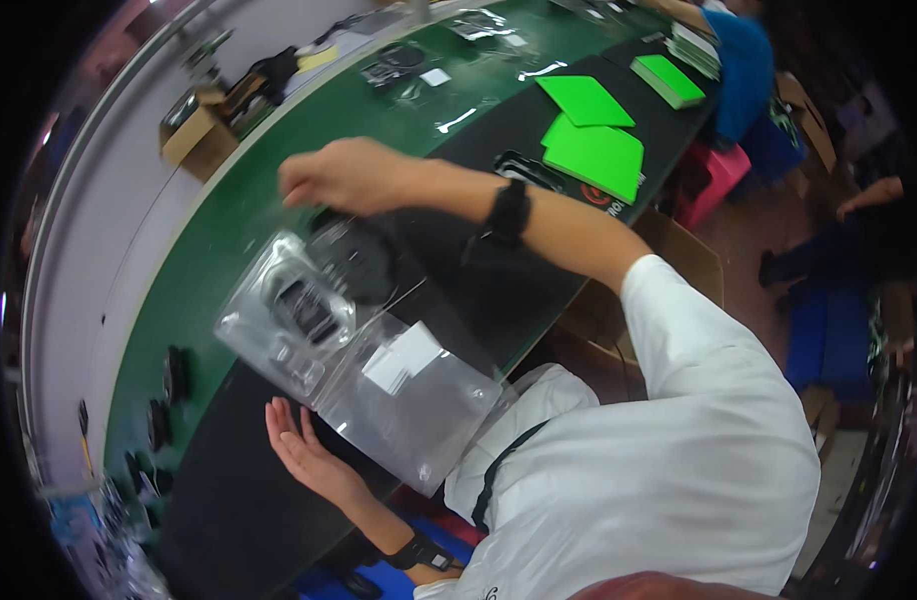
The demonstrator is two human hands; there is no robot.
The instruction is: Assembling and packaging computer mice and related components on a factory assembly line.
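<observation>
An open clear plastic clamshell package [409, 425] lies across the black mat in front of me. One moulded half [254, 335] holds a small dark rectangular item [309, 310]; white paper slips [404, 358] rest on the flat half. Against the moulded half is a dark round bundle [354, 260], blurred, its kind unclear. My left hand [314, 462] is open beside the package's near-left edge, fingers stretched and nothing held. My right hand [344, 178] is raised beyond the dark bundle, fingers pinched together. Whatever they hold, if anything, I cannot make out.
Bright green cards [594, 150] and a green stack [669, 80] lie to the right on the black mat [249, 500]. Bagged parts [399, 65] sit along the green table [194, 260]. A cardboard box [201, 140] stands behind. A co-worker in blue [741, 75] is at far right.
</observation>
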